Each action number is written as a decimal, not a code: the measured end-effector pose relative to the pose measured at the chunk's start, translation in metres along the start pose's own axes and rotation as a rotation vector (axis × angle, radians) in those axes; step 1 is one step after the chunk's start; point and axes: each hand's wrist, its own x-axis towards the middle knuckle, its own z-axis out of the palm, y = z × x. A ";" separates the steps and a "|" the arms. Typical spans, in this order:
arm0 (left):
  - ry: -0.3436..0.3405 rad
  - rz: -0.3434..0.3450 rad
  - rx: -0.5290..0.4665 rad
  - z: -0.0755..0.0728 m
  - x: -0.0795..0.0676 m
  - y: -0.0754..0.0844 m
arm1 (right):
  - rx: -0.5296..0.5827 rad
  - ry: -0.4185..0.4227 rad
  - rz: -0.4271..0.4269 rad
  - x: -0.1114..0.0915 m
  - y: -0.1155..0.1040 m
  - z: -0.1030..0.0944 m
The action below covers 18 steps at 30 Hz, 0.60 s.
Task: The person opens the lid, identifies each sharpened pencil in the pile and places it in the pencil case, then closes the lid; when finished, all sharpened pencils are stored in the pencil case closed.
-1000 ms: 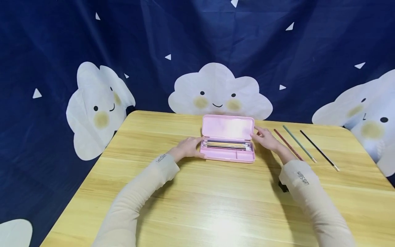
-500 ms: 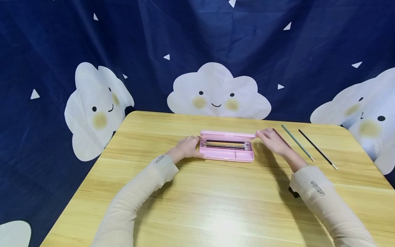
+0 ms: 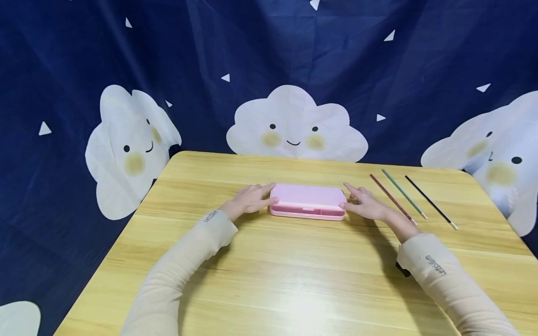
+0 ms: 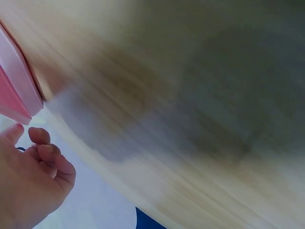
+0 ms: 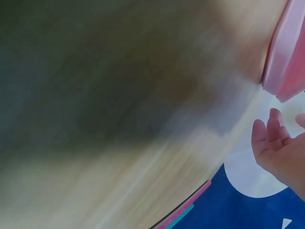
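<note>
A pink pencil case [image 3: 290, 215] lies on the wooden table, its lid [image 3: 308, 196] lowered over it with a narrow gap showing along the front. My left hand [image 3: 249, 199] is at the case's left end, thumb and index finger stretched to the lid's corners. At the opposite end, my right hand [image 3: 366, 205] has its thumb at the lid's front corner and its index finger extended near the back one. In the left wrist view, the left hand's [image 4: 35, 179] other fingers curl loosely below the case. The pencils inside are hidden by the lid.
Right of the case lie a red pencil [image 3: 392, 199], a green pencil [image 3: 404, 193] and a black pencil [image 3: 431, 202], roughly side by side. Behind the table [image 3: 269, 270] hangs a dark blue curtain [image 3: 201, 51] with white clouds.
The lid has swung forward and down from standing upright, covering the pencils. My right hand went with it; my left fingers moved from the case's side up to the lid.
</note>
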 end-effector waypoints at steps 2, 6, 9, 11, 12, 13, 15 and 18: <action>-0.018 -0.005 -0.003 0.000 0.000 0.000 | -0.008 -0.012 -0.008 0.001 0.000 0.003; -0.032 -0.024 -0.007 0.001 0.000 0.003 | -0.002 -0.045 -0.009 0.003 0.000 0.006; -0.032 -0.027 -0.002 0.002 0.001 0.004 | 0.001 -0.070 -0.003 0.003 0.001 0.008; -0.031 -0.023 0.002 0.003 0.002 0.005 | 0.002 -0.083 0.002 0.002 0.001 0.009; -0.030 -0.020 0.003 0.003 0.002 0.005 | 0.004 -0.087 0.006 0.002 0.001 0.009; -0.027 -0.016 0.003 0.003 0.003 0.005 | 0.003 -0.090 0.011 0.001 0.001 0.009; -0.022 -0.002 -0.007 0.002 0.003 0.006 | 0.004 -0.092 0.014 0.001 0.000 0.009; -0.026 0.007 -0.040 0.001 0.003 0.007 | -0.012 -0.094 0.020 0.001 -0.001 0.009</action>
